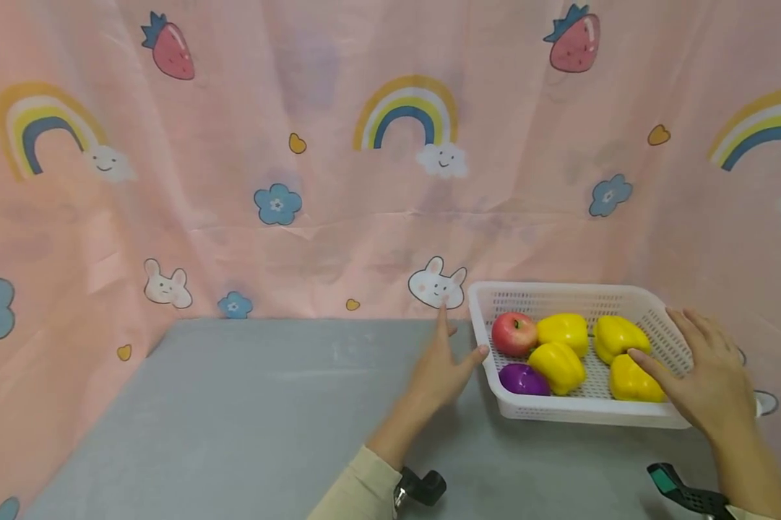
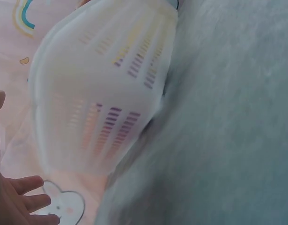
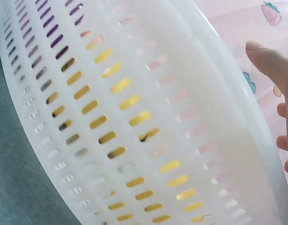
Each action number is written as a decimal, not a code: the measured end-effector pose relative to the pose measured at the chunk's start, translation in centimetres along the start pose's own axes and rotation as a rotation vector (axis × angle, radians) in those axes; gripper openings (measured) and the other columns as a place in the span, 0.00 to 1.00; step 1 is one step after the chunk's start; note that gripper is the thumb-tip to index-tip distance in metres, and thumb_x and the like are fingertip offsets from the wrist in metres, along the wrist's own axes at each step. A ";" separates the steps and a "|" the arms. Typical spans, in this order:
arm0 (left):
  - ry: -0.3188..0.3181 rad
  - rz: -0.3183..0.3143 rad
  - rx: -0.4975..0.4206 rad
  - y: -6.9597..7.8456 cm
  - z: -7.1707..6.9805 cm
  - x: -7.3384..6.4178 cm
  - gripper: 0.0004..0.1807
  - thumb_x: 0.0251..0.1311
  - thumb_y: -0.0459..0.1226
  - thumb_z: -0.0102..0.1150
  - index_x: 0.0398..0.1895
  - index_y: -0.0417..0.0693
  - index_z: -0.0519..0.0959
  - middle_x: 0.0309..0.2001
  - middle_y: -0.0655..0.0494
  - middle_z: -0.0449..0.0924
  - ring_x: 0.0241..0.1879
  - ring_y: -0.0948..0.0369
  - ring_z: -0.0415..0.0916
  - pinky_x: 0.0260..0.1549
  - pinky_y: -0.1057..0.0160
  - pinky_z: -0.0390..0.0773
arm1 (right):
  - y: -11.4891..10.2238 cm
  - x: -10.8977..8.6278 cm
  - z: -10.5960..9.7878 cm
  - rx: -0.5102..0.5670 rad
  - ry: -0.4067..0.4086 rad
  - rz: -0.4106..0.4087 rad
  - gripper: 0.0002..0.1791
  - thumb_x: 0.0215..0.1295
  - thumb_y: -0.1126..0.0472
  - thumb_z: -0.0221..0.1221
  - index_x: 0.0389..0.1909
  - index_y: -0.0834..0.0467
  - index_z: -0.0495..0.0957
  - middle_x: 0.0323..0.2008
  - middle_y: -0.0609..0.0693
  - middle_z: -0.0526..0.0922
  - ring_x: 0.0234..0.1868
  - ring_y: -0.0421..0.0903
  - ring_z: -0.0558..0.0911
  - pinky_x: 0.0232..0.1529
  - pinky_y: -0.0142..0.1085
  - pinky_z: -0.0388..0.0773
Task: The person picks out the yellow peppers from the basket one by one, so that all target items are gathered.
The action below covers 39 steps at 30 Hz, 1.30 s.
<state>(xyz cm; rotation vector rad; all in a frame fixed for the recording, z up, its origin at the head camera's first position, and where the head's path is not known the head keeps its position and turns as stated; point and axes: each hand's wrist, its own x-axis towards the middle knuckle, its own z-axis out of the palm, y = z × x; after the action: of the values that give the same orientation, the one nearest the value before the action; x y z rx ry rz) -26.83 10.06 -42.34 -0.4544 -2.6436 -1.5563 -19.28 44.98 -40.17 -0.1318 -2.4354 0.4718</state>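
Note:
A white perforated plastic basket (image 1: 598,413) stands at the right of the table. Inside it are several yellow bell peppers (image 1: 558,367), a red apple (image 1: 514,334) and a glossy purple piece of produce (image 1: 523,379). By the basket's left end is my left hand (image 1: 438,372), fingers extended and thumb close to the rim; in the left wrist view its fingers (image 2: 33,202) are spread beside the basket wall. My right hand (image 1: 712,372) is at the right end, fingers along the rim and thumb reaching over the inside. The right wrist view shows that thumb (image 3: 268,56) stretched out above the rim.
The grey table (image 1: 253,419) stretches left of the basket. A pink printed cloth (image 1: 338,253) hangs behind, close to the basket's back edge. Black devices with straps (image 1: 423,487) are at both wrists.

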 end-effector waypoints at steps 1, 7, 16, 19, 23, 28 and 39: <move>-0.009 -0.011 -0.008 0.0 0.3 -0.1 0.54 0.63 0.64 0.58 0.82 0.72 0.35 0.73 0.53 0.71 0.68 0.48 0.73 0.64 0.42 0.75 | 0.2 0.0 -0.1 -0.004 0.000 0.007 0.47 0.65 0.38 0.59 0.78 0.57 0.57 0.77 0.66 0.57 0.78 0.70 0.53 0.72 0.75 0.46; -0.080 -0.020 -0.107 -0.1 1.8 -0.1 0.51 0.63 0.65 0.55 0.82 0.73 0.37 0.76 0.54 0.65 0.72 0.50 0.70 0.63 0.41 0.77 | 1.3 0.2 -0.5 -0.064 -0.031 0.124 0.49 0.65 0.35 0.58 0.79 0.57 0.55 0.76 0.68 0.58 0.69 0.75 0.61 0.64 0.76 0.59; -0.173 0.051 -0.208 0.0 3.2 0.1 0.54 0.63 0.58 0.61 0.83 0.66 0.36 0.79 0.59 0.58 0.73 0.57 0.68 0.71 0.48 0.69 | 2.3 -0.1 -1.0 -0.064 -0.127 0.205 0.52 0.67 0.34 0.55 0.81 0.57 0.47 0.77 0.71 0.51 0.70 0.80 0.57 0.64 0.78 0.56; -0.190 0.030 -0.244 0.2 3.7 -0.2 0.54 0.62 0.50 0.62 0.83 0.66 0.36 0.79 0.57 0.60 0.66 0.57 0.75 0.67 0.53 0.75 | 2.6 -0.2 -1.1 -0.058 -0.154 0.261 0.51 0.68 0.34 0.54 0.81 0.56 0.44 0.75 0.74 0.55 0.68 0.80 0.60 0.62 0.77 0.58; -0.170 0.024 -0.337 0.4 4.3 -0.5 0.55 0.58 0.39 0.60 0.83 0.64 0.36 0.76 0.53 0.64 0.53 0.61 0.81 0.56 0.61 0.83 | 3.0 -0.1 -1.3 -0.021 -0.204 0.358 0.50 0.70 0.34 0.51 0.81 0.56 0.42 0.72 0.76 0.59 0.71 0.79 0.58 0.64 0.77 0.57; -0.142 0.028 -0.401 0.8 4.6 -0.6 0.56 0.56 0.34 0.58 0.83 0.63 0.36 0.78 0.57 0.61 0.53 0.59 0.81 0.52 0.61 0.85 | 3.2 -0.1 -1.6 0.019 -0.245 0.434 0.51 0.70 0.34 0.50 0.81 0.58 0.41 0.73 0.75 0.56 0.74 0.78 0.51 0.66 0.78 0.51; -0.142 -0.025 -0.409 0.5 2.8 -0.7 0.57 0.53 0.31 0.57 0.83 0.63 0.37 0.79 0.50 0.58 0.50 0.57 0.80 0.54 0.56 0.84 | 1.6 -0.7 -0.4 0.158 -0.035 0.446 0.34 0.74 0.44 0.52 0.75 0.57 0.64 0.73 0.64 0.68 0.55 0.69 0.74 0.45 0.30 0.74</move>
<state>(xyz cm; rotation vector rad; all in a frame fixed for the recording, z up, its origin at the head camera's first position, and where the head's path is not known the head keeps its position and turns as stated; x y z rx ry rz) -25.69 12.54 -43.43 -0.5684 -2.4247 -2.1570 -18.48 46.44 -40.87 -0.6104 -2.3874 0.8641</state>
